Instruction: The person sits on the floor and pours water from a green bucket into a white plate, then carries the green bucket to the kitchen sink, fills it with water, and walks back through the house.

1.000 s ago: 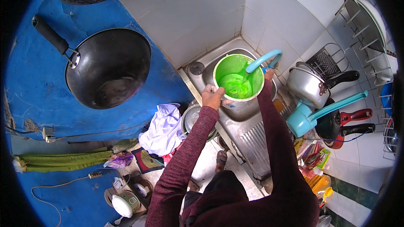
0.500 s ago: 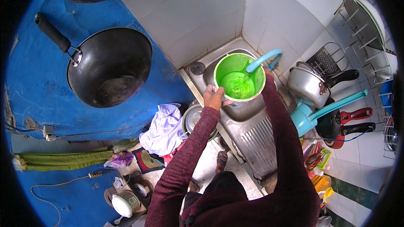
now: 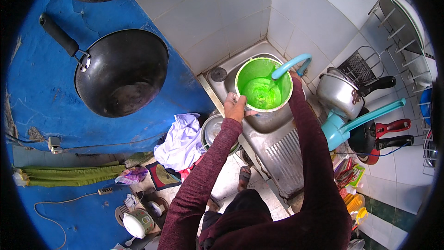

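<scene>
a green bucket (image 3: 247, 76) sits over the steel sink (image 3: 284, 162), its mouth facing up. water (image 3: 261, 93) fills its lower part, tinted green by the wall and churned at the surface. a blue hose (image 3: 293, 63) bends over the rim at about 1 o'clock, a stream dropping from its end. the left hand (image 3: 235, 105) pinches the rim at 8 o'clock. the right hand (image 3: 295, 78) is between 2 and 3 o'clock, partly hidden behind the bucket; whether its fingers pinch anything i cannot tell.

from the bucket, a silver pot (image 3: 337, 95) tilts at 3 o'clock and a teal dipper (image 3: 334, 132) at 4; the dipper's inside is hidden. between 7 and 8 o'clock, a round metal container (image 3: 203, 134) holds something silvery, beside lilac cloth (image 3: 180, 143).
</scene>
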Action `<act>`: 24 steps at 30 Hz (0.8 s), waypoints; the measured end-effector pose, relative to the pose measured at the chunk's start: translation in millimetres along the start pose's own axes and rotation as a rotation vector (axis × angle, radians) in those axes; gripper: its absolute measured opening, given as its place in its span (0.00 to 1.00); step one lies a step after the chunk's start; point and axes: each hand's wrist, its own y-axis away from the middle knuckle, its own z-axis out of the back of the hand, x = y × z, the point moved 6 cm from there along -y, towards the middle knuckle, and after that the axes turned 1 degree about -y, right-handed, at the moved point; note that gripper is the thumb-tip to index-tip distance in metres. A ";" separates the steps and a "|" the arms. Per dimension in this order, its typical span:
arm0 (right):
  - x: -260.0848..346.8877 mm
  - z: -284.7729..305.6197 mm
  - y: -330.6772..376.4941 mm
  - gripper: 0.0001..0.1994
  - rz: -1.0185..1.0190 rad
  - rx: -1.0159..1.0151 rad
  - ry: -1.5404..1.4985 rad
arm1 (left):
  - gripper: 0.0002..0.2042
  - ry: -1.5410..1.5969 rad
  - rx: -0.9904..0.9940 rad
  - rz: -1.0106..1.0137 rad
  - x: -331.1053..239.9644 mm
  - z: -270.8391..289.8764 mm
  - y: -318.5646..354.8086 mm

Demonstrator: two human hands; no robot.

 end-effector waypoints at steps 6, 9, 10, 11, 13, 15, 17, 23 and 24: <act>3.3 0.8 2.1 0.26 0.012 0.004 0.008 | 0.06 -0.009 0.009 -0.002 4.1 1.2 -0.8; 5.0 1.1 3.2 0.26 0.019 0.008 0.011 | 0.06 -0.013 -0.001 0.002 11.7 6.1 -4.0; 5.5 1.3 3.6 0.26 0.020 0.007 0.012 | 0.06 -0.013 -0.004 0.003 14.9 8.1 -5.6; 5.5 2.3 3.4 0.26 0.021 0.007 0.013 | 0.06 -0.007 -0.005 0.003 13.2 6.0 -4.5; 5.3 3.4 3.9 0.25 0.024 0.009 0.015 | 0.06 0.006 -0.009 0.003 10.0 1.5 -2.1; 6.4 2.8 4.1 0.25 0.030 0.010 0.014 | 0.06 -0.011 -0.005 0.010 9.7 0.7 -2.0; 6.7 3.2 5.0 0.25 0.032 0.012 0.018 | 0.06 -0.020 -0.003 0.010 9.5 0.7 -1.7; 9.5 3.7 3.4 0.23 0.047 0.012 0.022 | 0.06 -0.013 -0.010 -0.001 7.9 0.8 0.0; 10.1 2.7 3.4 0.23 0.051 0.012 0.020 | 0.06 -0.016 -0.011 -0.001 7.3 1.2 0.6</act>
